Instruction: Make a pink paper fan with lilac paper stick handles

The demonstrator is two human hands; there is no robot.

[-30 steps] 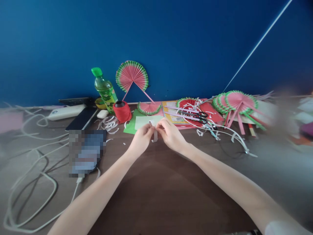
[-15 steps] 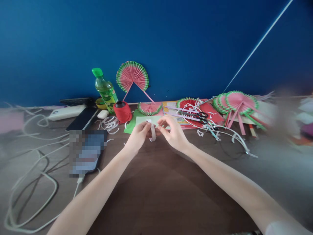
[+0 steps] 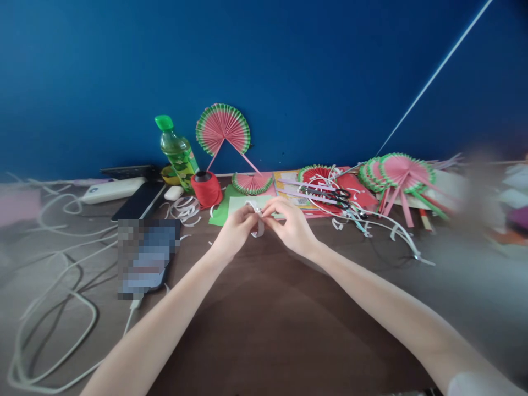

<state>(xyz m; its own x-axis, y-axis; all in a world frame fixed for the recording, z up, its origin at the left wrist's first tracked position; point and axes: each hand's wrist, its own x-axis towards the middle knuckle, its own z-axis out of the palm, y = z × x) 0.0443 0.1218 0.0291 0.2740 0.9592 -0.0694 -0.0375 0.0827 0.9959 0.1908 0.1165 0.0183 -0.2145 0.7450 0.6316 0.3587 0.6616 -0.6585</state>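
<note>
Here the left hand (image 3: 235, 234) and right hand (image 3: 291, 225) meet above the brown worktop (image 3: 264, 319), their fingers pinched together on a narrow white paper strip (image 3: 258, 223) that curls into a loop between them, just in front of the green paper sheet (image 3: 223, 212). The strip looks very light, thin and floppy, likely to crease or tear if pulled hard, so it is best held near its ends with gentle fingertip pressure. Scissors (image 3: 330, 193) and a red ribbon spool (image 3: 206, 188) lie beyond.
</note>
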